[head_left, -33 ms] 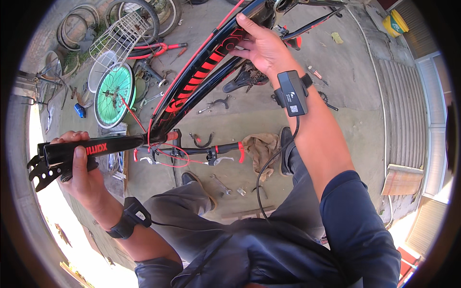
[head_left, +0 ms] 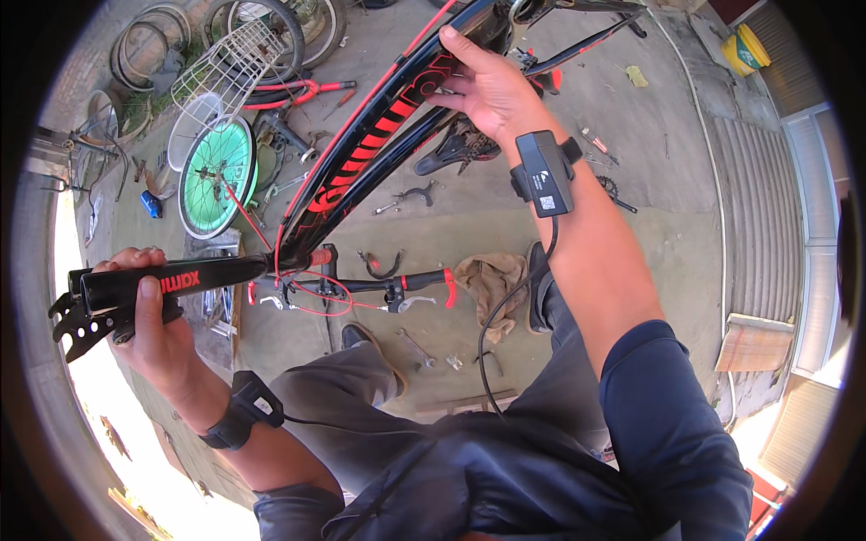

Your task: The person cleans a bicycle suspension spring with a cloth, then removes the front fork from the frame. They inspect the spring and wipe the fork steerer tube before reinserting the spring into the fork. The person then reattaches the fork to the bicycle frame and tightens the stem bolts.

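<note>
A black bicycle frame [head_left: 361, 149] with red lettering slants across the upper middle, off the ground. My left hand [head_left: 164, 347] is closed round the end of its black fork [head_left: 221, 272], thumb on top, by the holed metal dropouts. Up at the other end, my right hand [head_left: 494, 97] grips the frame's thick tube, thumb over it and fingers partly hidden behind. The handlebar [head_left: 361, 286], with red-tipped grips and silver brake levers, is attached below the head tube. Red cables run along the frame. Behind the tubes a black saddle [head_left: 439, 162] shows.
A green-disc wheel [head_left: 221, 171], a white wire basket [head_left: 236, 59] and several tyres lie at the far left. On the floor are a wrench [head_left: 415, 347], a brown cloth [head_left: 492, 287] between my feet, brake parts [head_left: 415, 194] and a crankset [head_left: 615, 193]. A yellow bucket [head_left: 745, 50] stands far right.
</note>
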`<action>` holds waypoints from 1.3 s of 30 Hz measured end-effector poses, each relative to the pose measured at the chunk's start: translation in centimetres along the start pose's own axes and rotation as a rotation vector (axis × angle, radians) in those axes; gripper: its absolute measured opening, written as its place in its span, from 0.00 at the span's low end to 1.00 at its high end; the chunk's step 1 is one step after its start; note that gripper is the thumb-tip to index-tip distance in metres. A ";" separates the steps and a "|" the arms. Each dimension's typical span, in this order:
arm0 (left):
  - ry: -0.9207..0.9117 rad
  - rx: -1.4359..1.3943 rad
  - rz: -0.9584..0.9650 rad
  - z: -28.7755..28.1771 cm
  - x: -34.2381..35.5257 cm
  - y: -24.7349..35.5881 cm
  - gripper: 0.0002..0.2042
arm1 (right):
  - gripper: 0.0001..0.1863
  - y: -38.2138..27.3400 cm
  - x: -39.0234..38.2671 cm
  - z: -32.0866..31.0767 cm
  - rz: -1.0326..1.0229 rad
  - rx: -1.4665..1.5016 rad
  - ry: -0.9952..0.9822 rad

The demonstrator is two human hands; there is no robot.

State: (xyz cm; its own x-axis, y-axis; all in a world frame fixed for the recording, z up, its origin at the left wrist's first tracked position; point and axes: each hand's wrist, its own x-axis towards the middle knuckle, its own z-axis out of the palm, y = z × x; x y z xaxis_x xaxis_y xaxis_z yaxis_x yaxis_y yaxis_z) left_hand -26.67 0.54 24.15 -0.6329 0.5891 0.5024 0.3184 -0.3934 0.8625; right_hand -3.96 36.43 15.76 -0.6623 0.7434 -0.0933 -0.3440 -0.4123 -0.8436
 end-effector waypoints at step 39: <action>-0.245 0.086 0.007 -1.8 0.7 -1.3 0.25 | 0.51 8.5 3.8 7.2 0.102 -0.491 -0.110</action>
State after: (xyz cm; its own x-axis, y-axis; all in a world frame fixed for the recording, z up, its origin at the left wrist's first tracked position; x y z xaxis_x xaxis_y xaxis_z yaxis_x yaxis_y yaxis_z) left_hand -28.82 0.24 23.27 -0.4444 0.7439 0.4991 0.3871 -0.3429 0.8559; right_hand -14.20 31.96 12.06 -0.7517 0.6412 -0.1544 0.0617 -0.1648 -0.9844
